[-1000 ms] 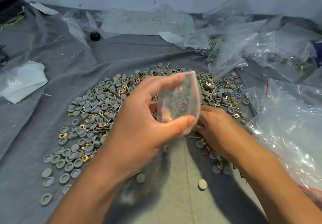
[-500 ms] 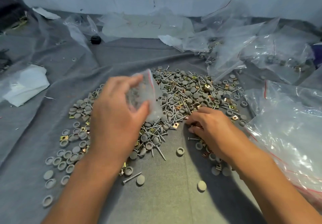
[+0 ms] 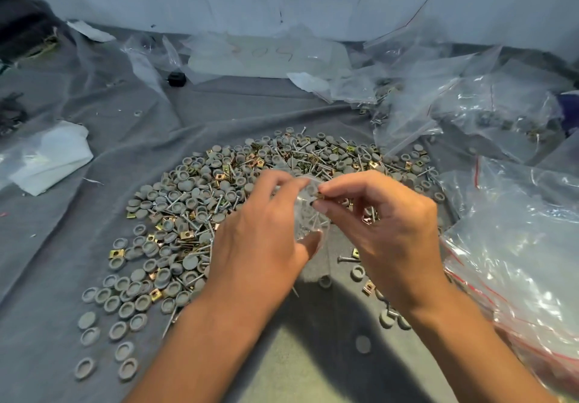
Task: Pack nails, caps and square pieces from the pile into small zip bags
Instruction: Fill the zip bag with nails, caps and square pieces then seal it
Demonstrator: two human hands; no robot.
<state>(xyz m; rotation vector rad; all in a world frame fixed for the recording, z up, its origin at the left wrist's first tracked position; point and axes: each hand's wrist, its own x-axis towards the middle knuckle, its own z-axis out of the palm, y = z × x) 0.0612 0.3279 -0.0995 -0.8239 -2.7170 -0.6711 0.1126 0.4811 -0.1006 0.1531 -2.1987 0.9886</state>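
Note:
A wide pile [image 3: 238,189] of grey round caps, silver nails and brass square pieces covers the grey cloth [image 3: 131,139]. Above its near edge my left hand [image 3: 260,246] holds a small clear zip bag [image 3: 308,211] between fingers and thumb, with nails showing inside. My right hand [image 3: 385,224] meets the bag's mouth and pinches a small brass square piece [image 3: 320,196] between thumb and forefinger. Loose caps [image 3: 94,333] trail off to the near left.
Large clear bags with red zip lines [image 3: 520,246] lie at the right, and more bags with packed parts [image 3: 476,111] at the back right. A white folded sheet [image 3: 53,158] sits at the left. A small black object [image 3: 177,78] lies at the back.
My left hand has brought the bag back to the middle. My right hand has lifted off the pile with a brass square piece and come to the bag's mouth.

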